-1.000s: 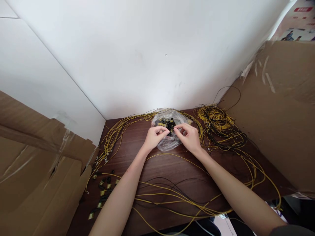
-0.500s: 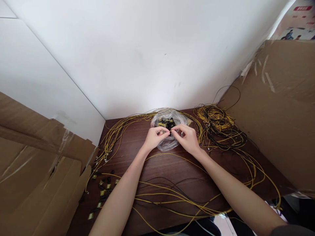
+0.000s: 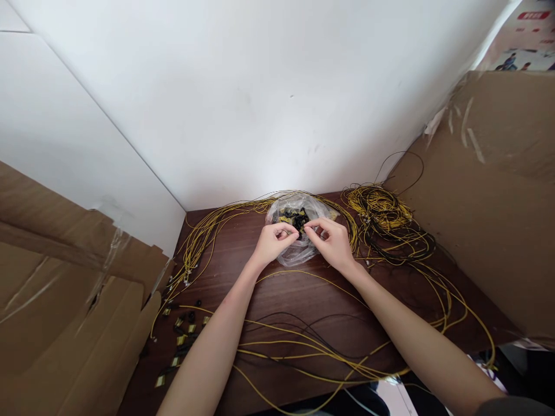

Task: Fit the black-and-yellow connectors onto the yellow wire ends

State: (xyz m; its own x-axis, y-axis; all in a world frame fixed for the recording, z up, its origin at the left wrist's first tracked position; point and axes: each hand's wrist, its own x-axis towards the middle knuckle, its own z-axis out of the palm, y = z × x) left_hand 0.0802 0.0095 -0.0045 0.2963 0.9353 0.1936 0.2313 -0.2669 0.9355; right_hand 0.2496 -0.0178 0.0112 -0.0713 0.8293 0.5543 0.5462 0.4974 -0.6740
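Both hands meet over a clear plastic bag (image 3: pixel 295 255) that holds small black and yellow parts (image 3: pixel 295 217). My left hand (image 3: pixel 274 241) is closed in a pinch of thumb and forefinger at the bag's left side; what sits between the tips is too small to make out. Just across from it, my right hand (image 3: pixel 331 242) pinches in the same way, its fingertips a short gap from the left ones. Whatever the right tips hold, if anything, is hidden.
Yellow cables (image 3: pixel 199 234) curve along the back and left of the dark wooden table (image 3: pixel 234 231). A tangled cable coil (image 3: pixel 381 211) lies at the right. Small yellow-tagged black pieces (image 3: pixel 180 340) lie front left. Cardboard (image 3: pixel 489 219) stands on both sides, a white wall (image 3: pixel 260 104) behind.
My right hand has shifted slightly to the right, so the gap between the two sets of fingertips is a little wider. The left hand has hardly moved.
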